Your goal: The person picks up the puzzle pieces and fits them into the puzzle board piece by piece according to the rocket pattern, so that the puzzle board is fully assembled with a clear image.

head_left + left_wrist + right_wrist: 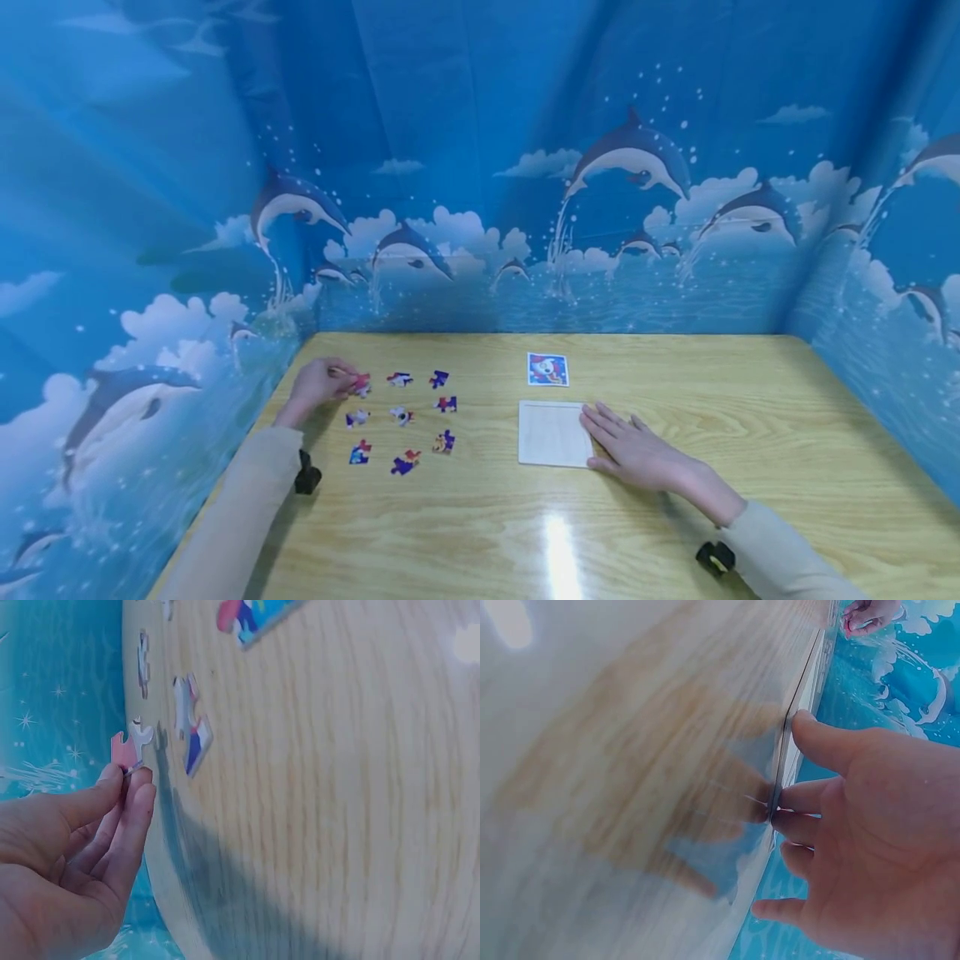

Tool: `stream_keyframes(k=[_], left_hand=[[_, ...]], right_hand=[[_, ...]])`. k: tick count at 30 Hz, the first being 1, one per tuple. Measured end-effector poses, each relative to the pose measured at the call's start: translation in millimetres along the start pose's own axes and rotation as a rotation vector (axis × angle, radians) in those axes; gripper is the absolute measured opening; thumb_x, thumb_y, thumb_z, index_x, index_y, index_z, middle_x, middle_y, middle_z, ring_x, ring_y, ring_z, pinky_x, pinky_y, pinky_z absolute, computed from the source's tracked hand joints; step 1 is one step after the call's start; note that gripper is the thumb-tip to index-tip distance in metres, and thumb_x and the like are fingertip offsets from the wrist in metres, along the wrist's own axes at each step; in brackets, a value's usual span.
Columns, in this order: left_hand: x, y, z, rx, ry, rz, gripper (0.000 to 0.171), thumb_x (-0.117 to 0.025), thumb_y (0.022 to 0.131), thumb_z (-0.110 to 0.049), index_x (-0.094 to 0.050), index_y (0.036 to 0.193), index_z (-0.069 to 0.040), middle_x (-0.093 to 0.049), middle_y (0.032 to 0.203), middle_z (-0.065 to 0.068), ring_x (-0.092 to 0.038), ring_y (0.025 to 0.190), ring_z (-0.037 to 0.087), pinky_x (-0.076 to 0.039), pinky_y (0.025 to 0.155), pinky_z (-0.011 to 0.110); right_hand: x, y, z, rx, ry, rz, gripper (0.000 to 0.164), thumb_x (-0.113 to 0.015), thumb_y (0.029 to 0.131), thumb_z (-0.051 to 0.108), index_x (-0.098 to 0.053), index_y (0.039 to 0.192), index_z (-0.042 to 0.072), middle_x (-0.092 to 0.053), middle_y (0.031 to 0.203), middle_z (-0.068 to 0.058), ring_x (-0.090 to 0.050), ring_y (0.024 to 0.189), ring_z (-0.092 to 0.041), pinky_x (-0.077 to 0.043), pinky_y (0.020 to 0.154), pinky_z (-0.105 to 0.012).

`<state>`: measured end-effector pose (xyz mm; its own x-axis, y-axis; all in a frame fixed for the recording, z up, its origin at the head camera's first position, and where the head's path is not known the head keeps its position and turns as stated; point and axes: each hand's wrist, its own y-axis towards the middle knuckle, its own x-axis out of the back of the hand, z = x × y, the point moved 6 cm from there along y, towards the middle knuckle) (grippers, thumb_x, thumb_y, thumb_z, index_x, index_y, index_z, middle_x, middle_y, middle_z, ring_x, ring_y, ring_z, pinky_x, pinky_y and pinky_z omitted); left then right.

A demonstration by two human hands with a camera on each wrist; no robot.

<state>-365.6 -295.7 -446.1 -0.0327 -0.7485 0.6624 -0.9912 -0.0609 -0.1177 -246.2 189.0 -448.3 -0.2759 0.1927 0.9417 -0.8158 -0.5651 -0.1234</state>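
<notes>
Between thumb and fingertips my left hand (324,382) pinches a red and white jigsaw piece (129,750). In the left wrist view the piece is held up off the wooden table, at its left edge. Several other jigsaw pieces (401,417) lie spread in loose rows just right of that hand. My right hand (633,450) rests with straight fingers on the right edge of a pale square puzzle board (551,435). In the right wrist view its thumb and fingers touch the board's side.
A small picture card (547,369) with a white figure on red and blue lies behind the board. The wooden table (450,533) is bordered at the back and sides by a blue dolphin-print curtain (465,167). Black wrist cameras (715,559) sit on both sleeves.
</notes>
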Motion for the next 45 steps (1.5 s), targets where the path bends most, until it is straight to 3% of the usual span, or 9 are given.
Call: stream_keyframes(k=[5, 11, 17, 27, 32, 37, 45], left_hand=[[-2.0, -2.5, -5.8, 0.032, -0.118, 0.016, 0.025, -0.068, 0.097, -0.009, -0.065, 0.116, 0.007, -0.074, 0.104, 0.020, -0.070, 0.076, 0.012, -0.061, 0.071, 0.028], [-8.9, -9.2, -20.0, -0.002, -0.199, 0.048, 0.028, -0.067, 0.098, -0.007, -0.063, 0.120, 0.010, -0.072, 0.112, 0.023, -0.072, 0.081, 0.012, -0.061, 0.078, 0.030], [-18.5, -10.1, -32.3, -0.065, -0.196, 0.080, 0.028, -0.066, 0.098, -0.007, -0.064, 0.119, 0.012, -0.073, 0.106, 0.022, -0.071, 0.081, 0.012, -0.061, 0.079, 0.031], [-37.8, -9.4, -48.5, -0.034, -0.203, 0.118, 0.029, -0.071, 0.095, -0.010, -0.067, 0.119, 0.006, -0.074, 0.105, 0.018, -0.071, 0.082, 0.011, -0.061, 0.079, 0.029], [-45.8, -12.2, -59.4, -0.055, -0.169, 0.116, 0.028, -0.072, 0.094, -0.012, -0.068, 0.117, 0.004, -0.074, 0.104, 0.017, -0.071, 0.081, 0.012, -0.060, 0.078, 0.029], [-55.4, -15.0, -69.2, -0.035, -0.211, 0.129, 0.027, -0.072, 0.094, -0.011, -0.069, 0.117, 0.002, -0.074, 0.105, 0.016, -0.071, 0.083, 0.014, -0.060, 0.081, 0.031], [-75.5, -14.7, -85.7, -0.073, -0.176, 0.152, 0.027, -0.074, 0.094, -0.018, -0.071, 0.115, -0.001, -0.076, 0.103, 0.012, -0.072, 0.088, 0.017, -0.060, 0.085, 0.033]], right_hand=[[1, 0, 0, 0.003, -0.008, -0.005, 0.068, -0.052, 0.106, 0.036, -0.029, 0.156, -0.003, -0.020, 0.164, -0.024, -0.018, 0.151, -0.046, -0.017, 0.115, -0.073], [0, 0, 0, 0.005, -0.011, -0.001, 0.067, -0.053, 0.106, 0.035, -0.029, 0.156, -0.003, -0.021, 0.164, -0.024, -0.018, 0.150, -0.046, -0.017, 0.115, -0.073], [-1, 1, 0, 0.006, -0.019, -0.004, 0.067, -0.053, 0.106, 0.035, -0.030, 0.156, -0.003, -0.021, 0.164, -0.024, -0.018, 0.151, -0.046, -0.017, 0.115, -0.073], [1, 0, 3, 0.015, -0.017, -0.013, 0.067, -0.054, 0.105, 0.035, -0.031, 0.155, -0.004, -0.023, 0.163, -0.025, -0.020, 0.150, -0.046, -0.019, 0.114, -0.074], [2, -1, 5, 0.019, -0.016, -0.015, 0.068, -0.054, 0.105, 0.036, -0.031, 0.155, -0.005, -0.023, 0.163, -0.026, -0.020, 0.150, -0.047, -0.019, 0.114, -0.074], [1, -1, 5, 0.021, -0.022, -0.017, 0.068, -0.054, 0.105, 0.036, -0.031, 0.154, -0.005, -0.023, 0.163, -0.026, -0.020, 0.149, -0.047, -0.019, 0.114, -0.074], [1, -1, 3, 0.014, -0.023, -0.018, 0.067, -0.053, 0.106, 0.034, -0.030, 0.155, -0.005, -0.021, 0.163, -0.025, -0.019, 0.150, -0.046, -0.018, 0.114, -0.073]])
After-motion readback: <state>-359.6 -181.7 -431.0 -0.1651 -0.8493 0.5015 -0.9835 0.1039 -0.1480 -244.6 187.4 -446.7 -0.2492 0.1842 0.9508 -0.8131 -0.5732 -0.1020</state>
